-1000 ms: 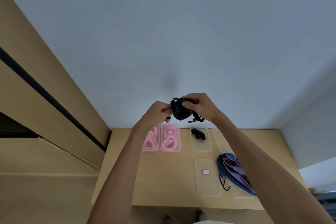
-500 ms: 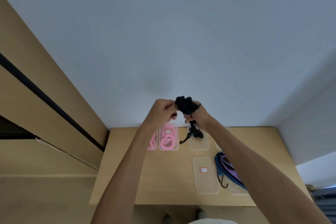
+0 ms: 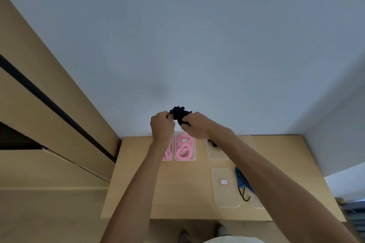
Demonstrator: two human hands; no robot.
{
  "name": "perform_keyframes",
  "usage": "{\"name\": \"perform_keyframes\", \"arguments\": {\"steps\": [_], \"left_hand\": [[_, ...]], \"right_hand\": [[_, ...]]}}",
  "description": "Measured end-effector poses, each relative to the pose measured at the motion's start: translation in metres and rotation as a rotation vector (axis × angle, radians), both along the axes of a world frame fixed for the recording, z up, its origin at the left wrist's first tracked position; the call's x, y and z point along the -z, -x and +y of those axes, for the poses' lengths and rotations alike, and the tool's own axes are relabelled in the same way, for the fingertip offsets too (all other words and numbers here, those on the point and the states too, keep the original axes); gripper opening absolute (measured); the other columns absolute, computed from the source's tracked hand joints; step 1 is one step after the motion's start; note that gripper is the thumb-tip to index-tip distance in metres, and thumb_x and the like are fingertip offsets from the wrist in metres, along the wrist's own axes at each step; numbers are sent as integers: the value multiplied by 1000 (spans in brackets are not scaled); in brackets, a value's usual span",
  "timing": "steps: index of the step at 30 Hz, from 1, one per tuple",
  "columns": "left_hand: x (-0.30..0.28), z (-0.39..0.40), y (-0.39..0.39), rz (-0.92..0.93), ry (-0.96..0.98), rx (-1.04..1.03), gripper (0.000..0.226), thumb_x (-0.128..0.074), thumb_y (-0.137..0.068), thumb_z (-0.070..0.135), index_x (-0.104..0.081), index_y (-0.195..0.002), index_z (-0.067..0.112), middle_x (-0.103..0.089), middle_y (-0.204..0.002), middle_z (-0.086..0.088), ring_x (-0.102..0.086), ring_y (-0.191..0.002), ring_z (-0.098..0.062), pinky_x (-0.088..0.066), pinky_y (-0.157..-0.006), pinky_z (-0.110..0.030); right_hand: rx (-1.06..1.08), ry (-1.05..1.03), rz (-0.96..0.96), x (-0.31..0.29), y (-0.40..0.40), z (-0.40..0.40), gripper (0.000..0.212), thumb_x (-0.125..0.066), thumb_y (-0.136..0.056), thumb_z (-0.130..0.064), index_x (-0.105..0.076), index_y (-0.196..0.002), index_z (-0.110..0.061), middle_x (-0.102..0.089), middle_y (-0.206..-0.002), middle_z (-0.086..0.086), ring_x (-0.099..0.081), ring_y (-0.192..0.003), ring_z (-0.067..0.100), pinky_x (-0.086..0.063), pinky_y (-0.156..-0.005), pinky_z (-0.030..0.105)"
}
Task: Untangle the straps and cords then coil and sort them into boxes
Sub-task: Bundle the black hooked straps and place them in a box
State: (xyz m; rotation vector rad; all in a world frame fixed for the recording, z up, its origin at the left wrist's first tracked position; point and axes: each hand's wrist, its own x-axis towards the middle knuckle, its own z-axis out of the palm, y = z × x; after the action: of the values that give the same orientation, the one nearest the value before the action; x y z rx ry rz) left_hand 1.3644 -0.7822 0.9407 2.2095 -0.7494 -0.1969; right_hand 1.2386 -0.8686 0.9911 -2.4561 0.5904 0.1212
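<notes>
Pale wall filled most of my view above the wooden table [image 3: 138, 193], where my left hand [image 3: 162, 126] and right hand [image 3: 194, 127] both gripped the black cord bundle [image 3: 178, 113] up in the air. I was on the coiling step, I think. Next I needed to put it in the clear box [image 3: 217, 153] that already had a black piece inside.

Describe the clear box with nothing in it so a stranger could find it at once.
Start at the wooden table against the wall. Along its near edge lies a clear box beside a blue hooked cord. Unlike the far-row boxes holding pink coils, it holds only a small red-edged label.
</notes>
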Motion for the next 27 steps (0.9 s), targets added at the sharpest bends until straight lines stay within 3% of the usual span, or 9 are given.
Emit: {"name": "perform_keyframes", "arguments": {"steps": [3,6,11,14,17,19,22,27], "left_hand": [[3,-2,-1,-79,-96,83,28,-52,-88,1,-50,-60,3,-40,-49,-4,-32,-56,-27,-20,-51,-36],[1,0,7,-182,-122,223,30,-52,-86,-2,-47,-57,7,-33,-46,0,-30,-56,-28,-21,-54,-33],[0,5,10,-147,50,430,25,-48,-83,2,-52,-58,-1,-36,-48,-6,-25,-52,-21,-20,-51,-30],[-9,6,14,-109,131,524,29,-47,-80,-1,-37,-54,7,-27,-50,-4,-18,-54,-15,-17,-50,-26],[-18,7,25,4,179,543,33,-51,-84,-2,-37,-55,8,-32,-50,-7,-23,-51,-13,-21,-50,-24],[-20,7,33,117,211,537,31,-52,-87,-4,-44,-58,3,-41,-51,-10,-32,-49,-9,-28,-51,-25],[-29,4,49,351,270,501,39,-52,-95,-2,-49,-59,13,-47,-49,10,-41,-47,-6,-35,-52,-23],[-33,8,47,730,191,624,28,-39,-103,-1,-53,-79,-3,-48,-65,1,-36,-55,-12,-31,-58,-24]], "right_hand": [[-43,132,-2,-5,-3,-6,19,-50,-95,-15,-61,-85,-2,-56,-76,6,-50,-70,25,-41,-65,38],[-59,100,-51,-14,-2,-15,11,-60,-88,-13,-70,-85,-10,-65,-76,-1,-53,-68,14,-43,-63,29],[-22,-9,-248,-17,4,-37,13,-62,-87,-5,-75,-85,-7,-67,-75,-7,-59,-73,6,-47,-69,22],[62,-88,-367,-15,10,-45,12,-64,-87,-5,-76,-83,-7,-69,-76,-8,-59,-70,-2,-42,-66,12],[210,-247,-438,-4,17,-50,12,-64,-90,-4,-75,-84,-4,-73,-81,0,-61,-70,-3,-44,-67,11],[301,-487,-474,7,25,-54,13,-63,-93,-4,-74,-88,-1,-74,-89,10,-66,-80,10,-51,-73,22],[389,-808,-531,22,33,-53,20,-52,-95,7,-69,-89,-1,-68,-89,17,-64,-81,28,-55,-70,34],[521,-825,-552,31,36,-49,17,-51,-82,1,-67,-88,0,-64,-83,19,-59,-73,30,-50,-60,33]]}}
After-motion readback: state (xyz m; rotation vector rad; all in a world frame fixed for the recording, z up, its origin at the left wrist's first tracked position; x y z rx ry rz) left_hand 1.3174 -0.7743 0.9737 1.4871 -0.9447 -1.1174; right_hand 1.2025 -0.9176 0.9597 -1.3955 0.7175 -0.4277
